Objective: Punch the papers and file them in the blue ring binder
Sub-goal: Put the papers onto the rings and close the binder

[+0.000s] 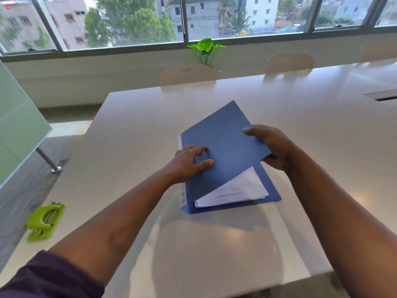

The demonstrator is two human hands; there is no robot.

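Head cam: the blue binder [223,147] sits mid-desk [300,117], papers [234,190] already inside. The left hand [189,162] lies spread flat on the cover, probably pinning it down, while the right hand [270,147] pinches the cover's right edge, half lifted. The green punch [46,221] sits near left.

The blue ring binder [223,147] under my hands has a matt card cover. The papers [234,192] inside it are plain white printed sheets. The table [214,244] I work on is smooth and glossy, showing reflections. My hole punch [46,221] looks like glossy green plastic.
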